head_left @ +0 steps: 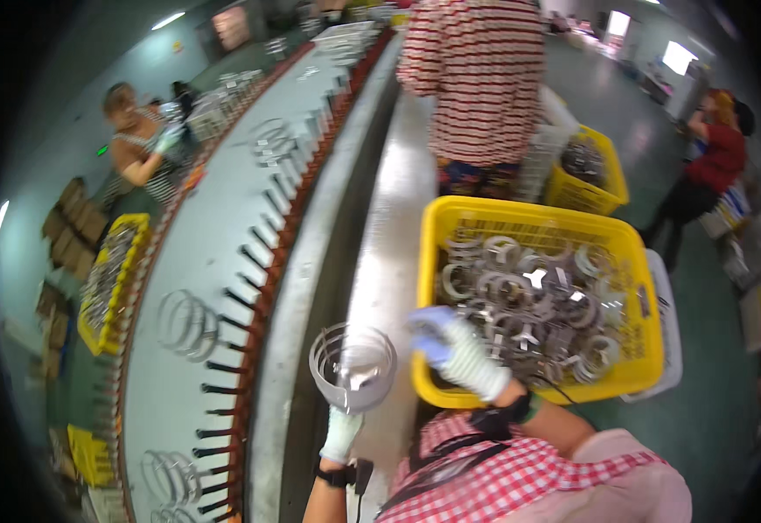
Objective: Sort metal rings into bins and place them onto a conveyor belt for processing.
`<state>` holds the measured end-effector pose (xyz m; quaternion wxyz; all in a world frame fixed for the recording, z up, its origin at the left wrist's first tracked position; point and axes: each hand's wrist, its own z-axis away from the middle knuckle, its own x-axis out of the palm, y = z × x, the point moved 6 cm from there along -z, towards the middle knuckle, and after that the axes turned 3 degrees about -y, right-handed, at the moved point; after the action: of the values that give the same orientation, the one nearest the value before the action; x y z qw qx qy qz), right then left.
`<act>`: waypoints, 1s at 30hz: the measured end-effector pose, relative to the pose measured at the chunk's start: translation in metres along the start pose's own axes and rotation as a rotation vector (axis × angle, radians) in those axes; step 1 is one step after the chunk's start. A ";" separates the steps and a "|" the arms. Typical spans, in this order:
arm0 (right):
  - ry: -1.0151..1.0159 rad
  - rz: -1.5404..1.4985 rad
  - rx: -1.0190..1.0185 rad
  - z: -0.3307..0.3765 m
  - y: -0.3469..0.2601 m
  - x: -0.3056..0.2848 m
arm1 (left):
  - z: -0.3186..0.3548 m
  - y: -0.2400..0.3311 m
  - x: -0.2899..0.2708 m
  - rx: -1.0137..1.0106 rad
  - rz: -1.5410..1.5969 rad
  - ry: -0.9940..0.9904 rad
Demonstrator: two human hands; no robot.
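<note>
My left hand (342, 432), in a white glove, grips a round grey and clear open-frame ring piece (356, 398) from below. It is held over the metal ledge beside the conveyor, its open side facing up. My right hand (476, 362), in a whitish glove, is closed on a blue cloth-like piece (433, 335), slightly blurred. That hand is at the left edge of a yellow plastic basket (533, 209), which is full of grey ring parts (502, 288) and shiny pieces.
A conveyor belt (189, 270) with a row of black pegs (239, 298) runs along my left, carrying several spiral-looking ring pieces (187, 324). A person in a striped shirt (476, 78) stands ahead. Another yellow basket (614, 166) is beyond mine. More people work at left and right.
</note>
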<state>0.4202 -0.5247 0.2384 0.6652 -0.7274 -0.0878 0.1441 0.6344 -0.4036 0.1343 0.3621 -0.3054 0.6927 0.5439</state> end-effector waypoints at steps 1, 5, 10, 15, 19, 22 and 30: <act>0.047 -0.074 0.165 -0.003 0.007 -0.025 | -0.023 -0.002 -0.008 0.052 -0.327 0.016; 0.359 0.129 0.034 -0.007 0.091 -0.145 | -0.112 -0.090 -0.044 -0.353 0.543 0.478; 0.628 -0.111 0.192 0.000 0.170 -0.255 | -0.103 -0.247 -0.062 -0.603 -1.446 0.191; 0.856 0.173 0.434 0.043 0.239 -0.355 | -0.128 -0.251 -0.109 -0.577 -0.300 0.750; 0.847 0.346 0.683 0.088 0.328 -0.411 | -0.154 -0.224 -0.119 -0.808 0.069 0.740; 0.582 0.617 0.688 0.067 0.293 -0.318 | -0.059 -0.258 -0.162 -0.993 -0.072 0.689; -0.175 1.288 0.277 -0.009 0.260 -0.254 | 0.021 -0.297 -0.179 -0.957 -0.302 0.843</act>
<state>0.1667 -0.6403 0.0044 0.5240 -0.5279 0.3299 0.5813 0.9793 -0.4442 0.1229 -0.0443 -0.7138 0.4061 0.5689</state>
